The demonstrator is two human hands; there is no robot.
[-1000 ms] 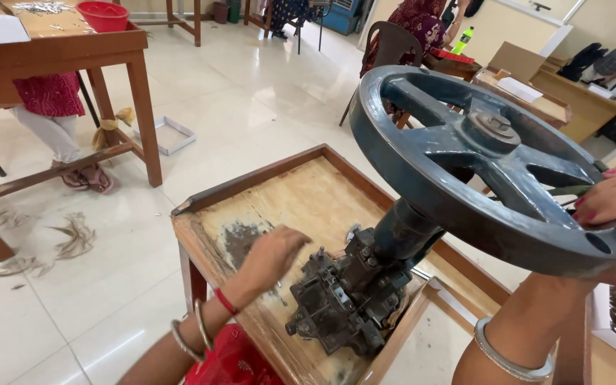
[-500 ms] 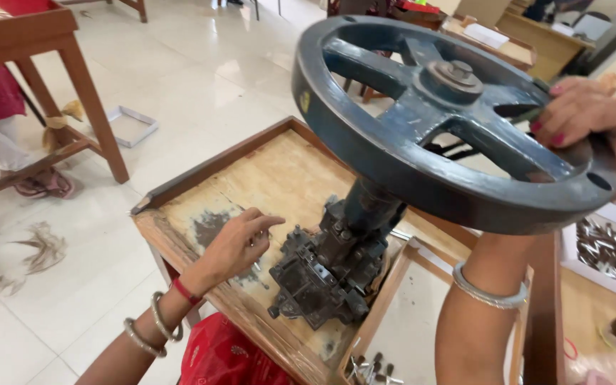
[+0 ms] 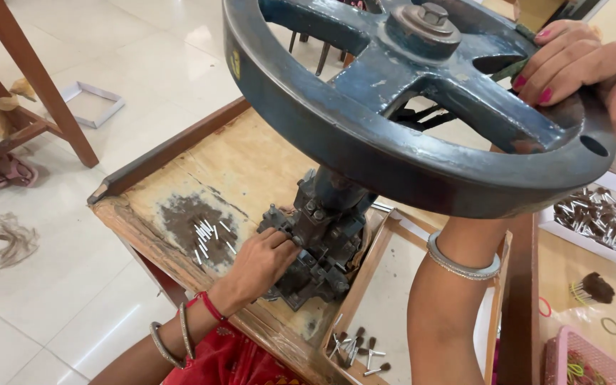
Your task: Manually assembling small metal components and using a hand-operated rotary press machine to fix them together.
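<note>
Right hand (image 3: 579, 68) clamped on the rim of the dark blue handwheel (image 3: 408, 107), fingers curled over a spoke. Left hand (image 3: 262, 260) lower down, fingertips pressed into the black press body (image 3: 322, 242) on the wooden surface (image 3: 244, 160), closed or not cannot tell. Small pale metal pins (image 3: 204, 235) lie just left of that hand; a white tray of tufts (image 3: 600, 217) sits below the right hand.

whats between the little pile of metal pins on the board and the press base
In the head view, the left hand lies there: it reaches from beside the metal pins to the dark press base, fingers against the casting. Dark dust stains the wooden board beneath.
</note>
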